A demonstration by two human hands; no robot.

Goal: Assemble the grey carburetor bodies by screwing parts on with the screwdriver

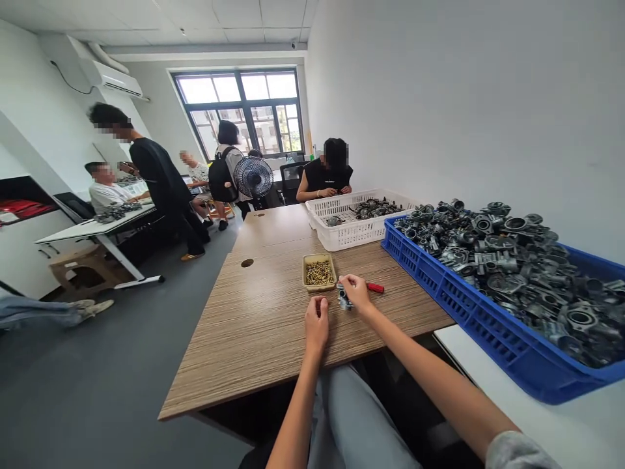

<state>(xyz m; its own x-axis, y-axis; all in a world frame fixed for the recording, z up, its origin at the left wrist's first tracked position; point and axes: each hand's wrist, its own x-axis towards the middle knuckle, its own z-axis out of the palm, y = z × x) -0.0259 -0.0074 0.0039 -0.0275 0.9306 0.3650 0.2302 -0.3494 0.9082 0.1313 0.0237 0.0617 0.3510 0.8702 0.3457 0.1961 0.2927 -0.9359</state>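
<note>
The left hand (317,319) curls its fingers, around what I cannot tell; the right hand (356,293) grips a metal part (344,301) on the table (254,312), probably to steady it, a red handle (375,287) just beside. Screws (319,274) lie in a tub (316,258), likely kept close for reach; a white basket (351,236) and heaped blue crate (461,303) hold dark castings (488,254).

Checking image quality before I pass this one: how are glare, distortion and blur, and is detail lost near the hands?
Head view: the window glares nearly white in its upper panes; head view: the blue crate looks stretched toward the right edge; head view: left hand and right hand show no obvious blur, but the metal part is small and partly covered.
</note>
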